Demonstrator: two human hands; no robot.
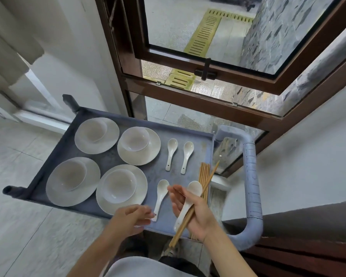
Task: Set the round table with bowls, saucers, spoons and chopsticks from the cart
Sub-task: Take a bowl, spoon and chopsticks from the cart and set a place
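— White spoon (188, 200) and chopsticks (190, 212) lay gripped in right hand (196, 214), lower centre, above the cart (188, 134).
— Gathering step. Left hand (132, 218), fingers loosely curled and holding nothing, was reaching toward another spoon (160, 196); pinching its handle seemed next.

four white bowls are sitting on the cart tray (116, 160), one at the far left (92, 130), one at the far middle (135, 138), one at the near left (69, 175) and one at the near middle (119, 185). four white saucers are lying under them, one to each bowl. four white spoons are showing: two lying side by side on the far part (171, 153) (187, 156), one lying near the front (160, 197), and one lying in the right hand (194, 212). the bundle of wooden chopsticks (203, 173) is lying too tightly packed for counting. two hands are showing, the other being the left hand (133, 216).
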